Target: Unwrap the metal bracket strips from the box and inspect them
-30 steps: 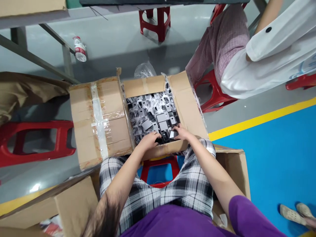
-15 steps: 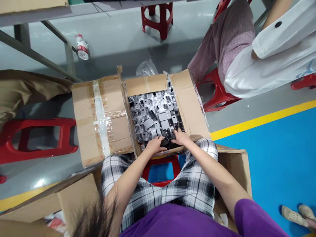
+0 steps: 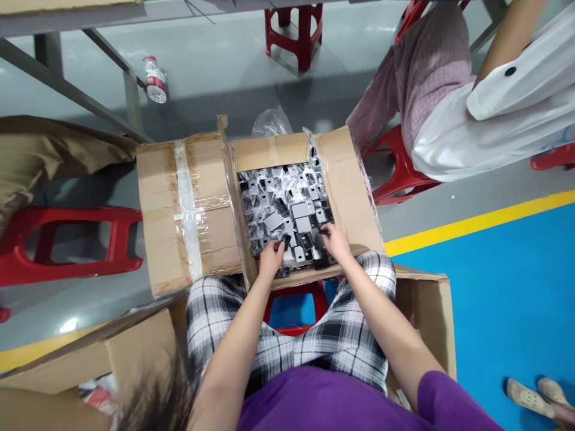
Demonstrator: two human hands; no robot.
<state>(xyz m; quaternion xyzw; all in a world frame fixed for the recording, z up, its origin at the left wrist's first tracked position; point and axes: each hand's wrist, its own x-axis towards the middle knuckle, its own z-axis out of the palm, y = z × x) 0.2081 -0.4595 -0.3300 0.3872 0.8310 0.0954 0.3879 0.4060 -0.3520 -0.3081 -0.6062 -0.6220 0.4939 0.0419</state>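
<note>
An open cardboard box (image 3: 353, 191) stands in front of my knees, filled with small black and grey rectangular parts (image 3: 303, 224), many of them in clear plastic wrap (image 3: 291, 179). Over its near left corner, my left hand (image 3: 271, 258) pinches a small black part (image 3: 286, 240) between thumb and fingers. My right hand (image 3: 336, 244) is closed on a dark flat part (image 3: 320, 240) at the near right side. The exact kind of these parts is too small to make out.
A wide taped flap (image 3: 211, 209) extends left. Red stools (image 3: 299, 39) stand around, one under the box. Seated people are at left and right; the right one wears a white top (image 3: 494, 131). Open cartons (image 3: 426, 317) flank my legs. A bottle (image 3: 155, 81) lies beyond.
Both hands have lifted slightly from the near edge of the box and moved apart. Each now grips a small dark part, and pale parts show between them.
</note>
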